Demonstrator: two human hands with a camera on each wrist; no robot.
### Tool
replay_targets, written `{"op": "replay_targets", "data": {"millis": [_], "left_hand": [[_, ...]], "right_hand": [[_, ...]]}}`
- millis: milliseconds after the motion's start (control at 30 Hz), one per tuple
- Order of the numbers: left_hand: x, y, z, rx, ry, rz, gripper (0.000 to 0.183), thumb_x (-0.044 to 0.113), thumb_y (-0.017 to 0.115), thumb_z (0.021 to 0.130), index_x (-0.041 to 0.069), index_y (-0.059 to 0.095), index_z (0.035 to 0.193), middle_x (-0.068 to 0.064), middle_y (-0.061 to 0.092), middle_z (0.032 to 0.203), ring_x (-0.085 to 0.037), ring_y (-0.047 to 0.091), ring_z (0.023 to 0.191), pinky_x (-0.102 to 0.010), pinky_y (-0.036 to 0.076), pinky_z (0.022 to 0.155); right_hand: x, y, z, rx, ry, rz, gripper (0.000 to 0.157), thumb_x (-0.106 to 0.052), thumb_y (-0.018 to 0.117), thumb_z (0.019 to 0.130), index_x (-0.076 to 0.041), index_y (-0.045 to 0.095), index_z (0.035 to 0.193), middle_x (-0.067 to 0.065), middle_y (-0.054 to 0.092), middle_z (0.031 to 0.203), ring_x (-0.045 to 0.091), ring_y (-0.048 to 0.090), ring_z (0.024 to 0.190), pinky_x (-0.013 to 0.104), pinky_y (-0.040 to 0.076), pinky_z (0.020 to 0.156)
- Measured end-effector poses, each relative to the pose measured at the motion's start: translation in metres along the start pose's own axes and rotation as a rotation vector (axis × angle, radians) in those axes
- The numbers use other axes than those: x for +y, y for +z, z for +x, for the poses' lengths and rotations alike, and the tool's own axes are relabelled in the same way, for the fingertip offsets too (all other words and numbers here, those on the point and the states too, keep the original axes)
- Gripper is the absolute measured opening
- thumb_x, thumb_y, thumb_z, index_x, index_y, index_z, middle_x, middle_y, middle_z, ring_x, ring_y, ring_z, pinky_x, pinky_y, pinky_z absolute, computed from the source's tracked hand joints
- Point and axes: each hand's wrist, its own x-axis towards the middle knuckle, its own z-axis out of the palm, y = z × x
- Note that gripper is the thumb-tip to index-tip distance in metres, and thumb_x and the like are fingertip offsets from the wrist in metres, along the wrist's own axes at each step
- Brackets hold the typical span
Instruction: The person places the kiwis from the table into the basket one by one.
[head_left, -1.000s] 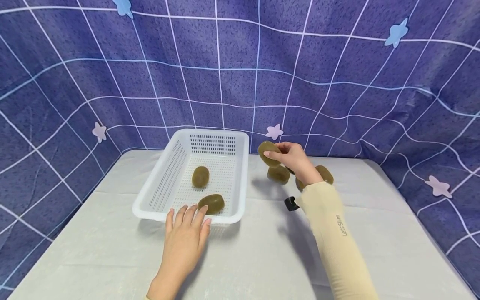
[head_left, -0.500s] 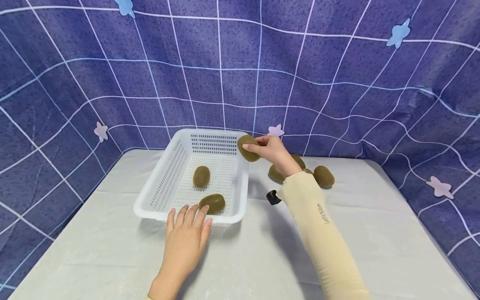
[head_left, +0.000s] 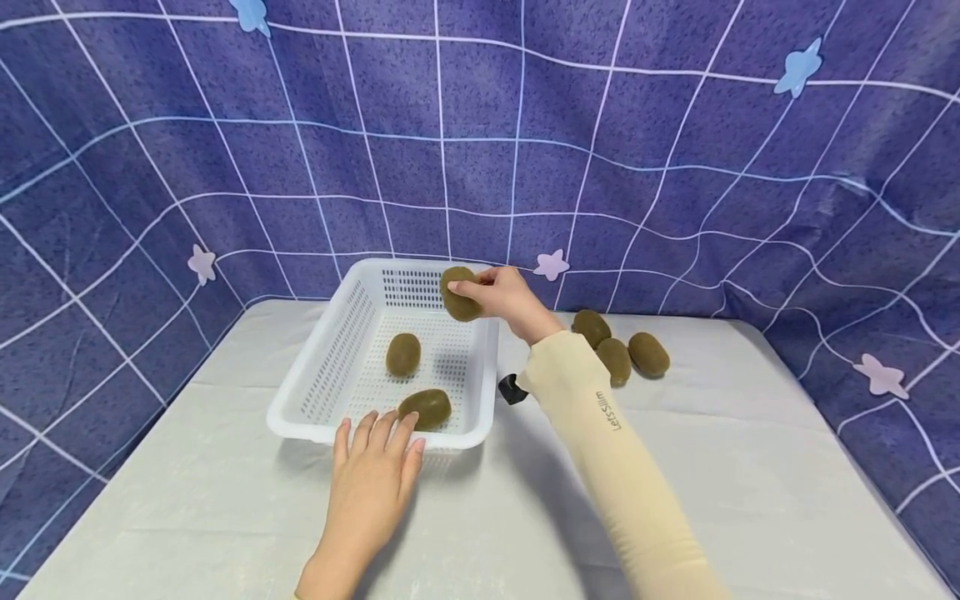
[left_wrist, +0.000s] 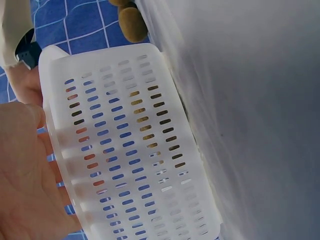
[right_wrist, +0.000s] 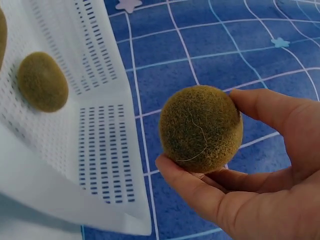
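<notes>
Right hand (head_left: 510, 298) pinches a kiwi (head_left: 459, 295) near two o'clock of the basket (head_left: 484, 387); left hand (head_left: 370, 479), relaxed, rests at its six. We'd lower gently before releasing.

A purple-blue cloth (head_left: 570, 179) stands behind the surface (head_left: 765, 475) and along its left and right sides, patterned with a grid of wavy white and pale blue lines, with folds and creases showing at the right. Stars dot it: a blue star (head_left: 798, 67) high on the right, another blue star (head_left: 251, 15) at the upper left edge, and three pale pinkish ones lower down, at left, middle and right. The surface is off-white with faint creases, its far corners rounded. Light is fairly even, with soft grey shadows on the surface.
</notes>
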Motion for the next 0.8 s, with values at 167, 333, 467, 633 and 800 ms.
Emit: {"op": "replay_targets", "data": {"millis": [167,333,467,633,800], "left_hand": [[-0.001,-0.001,0.000,0.007,-0.001,0.001,0.042,0.034,0.044,0.101,0.006,0.056,0.130,-0.020,0.057,0.127,-0.043,0.044,0.124,-0.062,0.018,0.108],[-0.001,-0.001,-0.001,0.017,-0.002,0.000,0.042,0.034,0.045,0.101,0.006,0.057,0.130,-0.019,0.058,0.127,-0.042,0.045,0.124,-0.062,0.017,0.109],[0.000,0.000,-0.001,0.024,-0.004,-0.001,0.042,0.034,0.045,0.100,0.007,0.058,0.129,-0.019,0.058,0.126,-0.042,0.045,0.124,-0.061,0.017,0.109],[0.000,0.002,-0.001,0.037,-0.001,0.000,0.042,0.035,0.046,0.100,0.008,0.058,0.129,-0.019,0.059,0.125,-0.042,0.045,0.124,-0.061,0.016,0.109],[0.001,0.001,0.000,0.045,0.001,0.002,0.041,0.034,0.046,0.100,0.008,0.059,0.128,-0.018,0.059,0.125,-0.042,0.046,0.123,-0.061,0.016,0.109]], "right_hand": [[0.000,0.011,0.007,-0.050,0.044,0.020,0.037,-0.026,0.068,0.090,0.006,0.063,0.108,0.011,0.068,0.094,0.015,0.066,0.075,0.037,0.054,0.085],[0.006,0.024,0.018,-0.114,0.100,0.088,0.038,-0.024,0.067,0.092,0.009,0.058,0.109,0.013,0.066,0.093,0.018,0.065,0.076,0.042,0.052,0.091],[0.009,0.034,0.022,-0.112,0.154,0.082,0.049,-0.022,0.066,0.092,0.012,0.048,0.123,0.020,0.061,0.110,0.025,0.065,0.089,0.042,0.052,0.090],[0.016,0.042,0.027,-0.114,0.225,0.044,0.058,-0.018,0.065,0.092,0.012,0.038,0.132,0.024,0.050,0.125,0.032,0.061,0.104,0.043,0.052,0.089],[0.022,0.047,0.028,-0.143,0.293,-0.021,0.057,-0.017,0.064,0.092,0.012,0.037,0.133,0.026,0.048,0.128,0.038,0.058,0.110,0.047,0.051,0.091]]}}
